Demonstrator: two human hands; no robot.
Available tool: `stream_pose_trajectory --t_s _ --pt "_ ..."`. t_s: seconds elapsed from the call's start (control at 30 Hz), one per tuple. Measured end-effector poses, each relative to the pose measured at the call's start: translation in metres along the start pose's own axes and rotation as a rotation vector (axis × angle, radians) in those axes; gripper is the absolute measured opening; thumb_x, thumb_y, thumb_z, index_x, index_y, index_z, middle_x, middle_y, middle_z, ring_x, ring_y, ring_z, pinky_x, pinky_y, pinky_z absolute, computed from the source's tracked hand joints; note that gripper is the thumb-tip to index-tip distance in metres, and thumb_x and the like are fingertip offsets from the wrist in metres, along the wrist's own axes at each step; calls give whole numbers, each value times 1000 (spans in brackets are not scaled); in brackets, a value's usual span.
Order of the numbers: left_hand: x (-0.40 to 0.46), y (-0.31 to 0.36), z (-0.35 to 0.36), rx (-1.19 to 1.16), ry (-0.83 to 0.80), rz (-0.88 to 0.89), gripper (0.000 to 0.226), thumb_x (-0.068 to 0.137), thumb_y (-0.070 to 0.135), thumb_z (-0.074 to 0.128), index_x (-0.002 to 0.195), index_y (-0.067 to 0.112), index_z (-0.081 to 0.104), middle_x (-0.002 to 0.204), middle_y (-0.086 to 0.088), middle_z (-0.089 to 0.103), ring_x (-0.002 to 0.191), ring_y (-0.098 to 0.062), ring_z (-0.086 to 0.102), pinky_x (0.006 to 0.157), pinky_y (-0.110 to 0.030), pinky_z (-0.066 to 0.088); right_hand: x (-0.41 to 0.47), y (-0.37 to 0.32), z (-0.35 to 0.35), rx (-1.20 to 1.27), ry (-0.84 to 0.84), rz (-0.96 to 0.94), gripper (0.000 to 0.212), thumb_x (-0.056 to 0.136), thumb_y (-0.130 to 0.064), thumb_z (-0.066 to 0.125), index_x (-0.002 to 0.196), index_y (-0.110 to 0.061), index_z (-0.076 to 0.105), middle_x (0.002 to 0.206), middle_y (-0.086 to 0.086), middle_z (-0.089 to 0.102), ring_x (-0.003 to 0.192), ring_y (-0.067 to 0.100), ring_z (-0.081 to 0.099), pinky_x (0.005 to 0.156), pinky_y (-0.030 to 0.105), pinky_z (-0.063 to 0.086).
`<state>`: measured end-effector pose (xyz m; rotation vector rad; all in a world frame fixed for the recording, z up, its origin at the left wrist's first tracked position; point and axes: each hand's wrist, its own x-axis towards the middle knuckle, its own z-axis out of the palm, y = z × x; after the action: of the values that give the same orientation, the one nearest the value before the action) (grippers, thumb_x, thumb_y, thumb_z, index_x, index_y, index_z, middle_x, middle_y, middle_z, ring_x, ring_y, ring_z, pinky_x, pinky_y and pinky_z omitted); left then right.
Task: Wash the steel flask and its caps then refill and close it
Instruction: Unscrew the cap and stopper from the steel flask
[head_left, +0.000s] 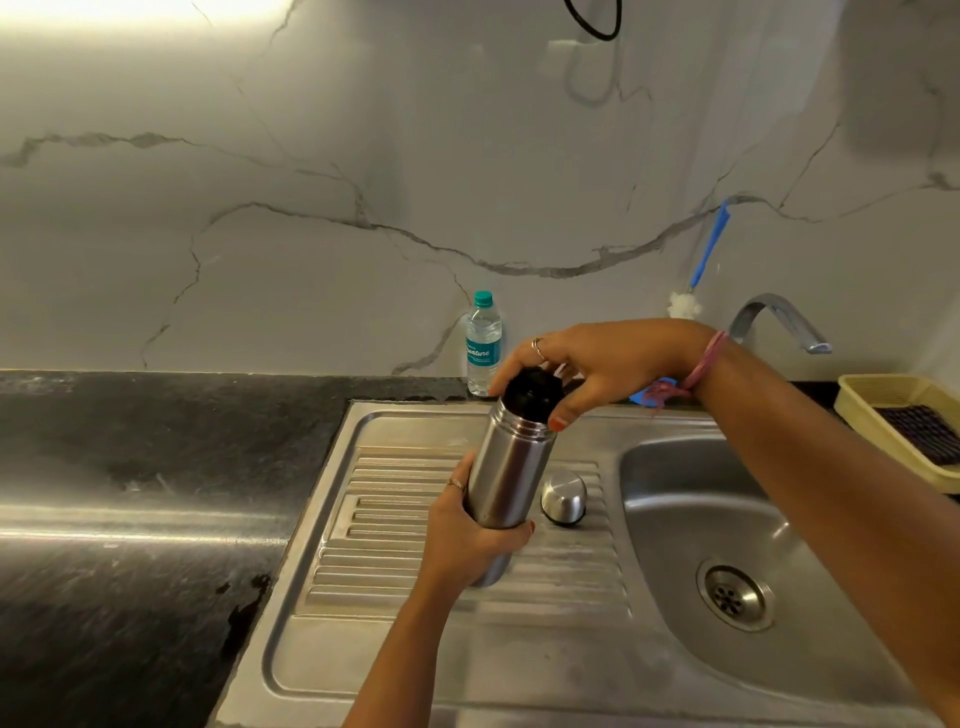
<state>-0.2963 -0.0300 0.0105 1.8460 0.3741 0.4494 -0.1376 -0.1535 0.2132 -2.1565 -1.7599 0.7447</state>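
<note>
The steel flask (511, 467) stands tilted over the ribbed drainboard (395, 525) of the sink. My left hand (470, 535) grips its lower body. My right hand (587, 364) wraps its fingers around the black inner cap (532, 392) sitting on the flask's mouth. The steel outer cap (563, 498) lies on the drainboard, just right of the flask and apart from it.
A sink basin (691, 519) with a drain (733, 597) lies to the right, under a tap (779, 322). A small plastic water bottle (483, 343) stands by the wall. A blue-handled bottle brush (701, 265) hangs behind. A yellow tray (883, 415) sits far right. Dark countertop (156, 467) extends left.
</note>
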Motion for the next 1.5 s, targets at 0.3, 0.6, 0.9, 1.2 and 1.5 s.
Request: stream_pose_trajectory --t_s 0.3,0.6,0.9,1.2,1.5 --pt "0 -1 3 -4 -11 8 85 59 6 92 118 46 46 106 17 64 92 5 63 71 -10 50 8 -16 -1 -238 67 190 48 79 -34 76 121 -24 57 114 -5 62 82 5 64 76 19 53" --pt "3 -2 1 -8 -14 4 81 60 7 93 116 44 48 104 17 64 91 6 63 72 -11 51 9 -14 2 -161 113 221 55 80 -43 71 128 -21 54 119 2 63 82 8 66 72 19 55" --pt "2 -3 0 -33 -3 -8 84 61 7 92 121 42 46 107 15 63 93 7 62 72 -9 50 12 -18 2 -205 157 194 59 80 -48 68 129 -19 55 121 1 62 89 8 64 73 17 53" --pt "3 -7 -4 -34 13 -12 83 60 8 93 118 45 47 107 16 63 93 5 63 72 -13 53 15 -22 0 -205 105 183 58 82 -41 71 133 -24 51 126 -5 57 90 3 58 77 15 48" --pt "4 -10 -4 -36 16 -13 85 59 8 93 120 44 46 108 15 63 93 5 62 72 -12 52 17 -21 1 -171 115 124 56 79 -32 76 130 -25 54 127 -5 54 113 10 54 94 30 50"
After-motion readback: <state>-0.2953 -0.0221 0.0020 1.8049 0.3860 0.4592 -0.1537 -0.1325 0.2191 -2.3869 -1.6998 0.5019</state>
